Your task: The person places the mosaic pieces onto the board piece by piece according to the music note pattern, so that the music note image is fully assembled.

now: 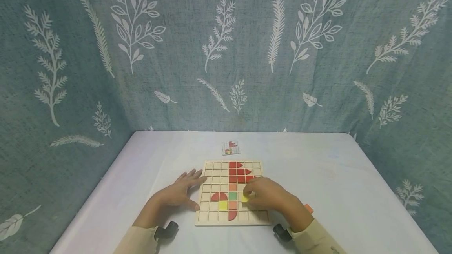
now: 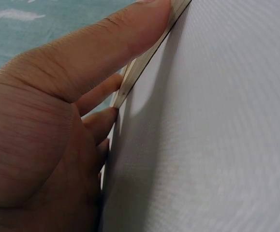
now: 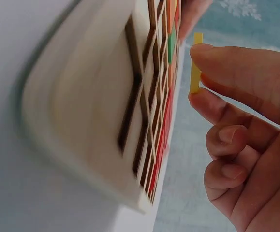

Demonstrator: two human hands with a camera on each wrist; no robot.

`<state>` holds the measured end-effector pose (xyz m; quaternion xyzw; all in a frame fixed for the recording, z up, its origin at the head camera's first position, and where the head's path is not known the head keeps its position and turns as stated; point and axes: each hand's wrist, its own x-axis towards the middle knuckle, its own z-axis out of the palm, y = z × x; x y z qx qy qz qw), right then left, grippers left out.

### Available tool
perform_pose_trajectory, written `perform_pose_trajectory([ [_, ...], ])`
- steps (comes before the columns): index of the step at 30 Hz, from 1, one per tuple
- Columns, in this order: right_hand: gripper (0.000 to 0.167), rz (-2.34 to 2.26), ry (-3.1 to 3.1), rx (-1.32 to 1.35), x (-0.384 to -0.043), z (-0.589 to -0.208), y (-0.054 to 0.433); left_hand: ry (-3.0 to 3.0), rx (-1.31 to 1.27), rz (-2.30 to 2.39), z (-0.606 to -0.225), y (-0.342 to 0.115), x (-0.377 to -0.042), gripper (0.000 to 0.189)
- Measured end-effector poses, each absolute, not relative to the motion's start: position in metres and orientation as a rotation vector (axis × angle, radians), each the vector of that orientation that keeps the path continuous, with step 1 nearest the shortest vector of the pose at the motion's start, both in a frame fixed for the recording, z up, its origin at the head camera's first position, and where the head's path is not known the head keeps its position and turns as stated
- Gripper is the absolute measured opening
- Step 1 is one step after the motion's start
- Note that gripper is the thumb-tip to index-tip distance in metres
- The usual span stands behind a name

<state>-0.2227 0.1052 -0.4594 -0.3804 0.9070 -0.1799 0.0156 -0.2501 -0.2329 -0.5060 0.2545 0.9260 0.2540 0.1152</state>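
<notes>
A wooden grid board (image 1: 214,181) lies on the white table, with colored tiles set in its cells. Between thumb and index finger, my right hand (image 1: 266,194) pinches a yellow square tile (image 3: 196,72), held above the right half of the board; its other fingers are curled in. My left hand (image 1: 176,193) is spread at the board's left edge, its thumb and fingertips touching the wooden rim. On the board are red squares and triangles (image 1: 240,171) toward the top, a green square (image 1: 232,196), orange squares, red quarter circles (image 1: 232,215) and another yellow square (image 1: 223,205).
Behind the board lies a small pattern card (image 1: 230,147) showing a similar grid. An orange tile (image 1: 308,208) sits on the table beside my right forearm, partly hidden by it. A leaf-patterned teal curtain (image 1: 219,58) surrounds the table's back and sides.
</notes>
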Motion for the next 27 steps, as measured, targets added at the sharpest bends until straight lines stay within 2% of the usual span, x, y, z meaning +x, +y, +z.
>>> perform_pose_trajectory([
  [7, 0.015, -0.509, 2.782, -1.202, -0.222, -0.465, 0.086, 2.704, 0.735, 0.756, -0.508, -0.233, -0.25, 0.108],
  [15, 0.006, -0.477, 2.747, -1.238, -0.214, -0.462, 0.069, 2.705, 0.77, 0.764, -0.507, -0.234, -0.249, 0.108],
  [27, 0.008, -0.478, 2.691, -1.364, -0.203, -0.465, 0.051, 2.707, 0.806, 0.762, -0.505, -0.235, -0.25, 0.107],
])
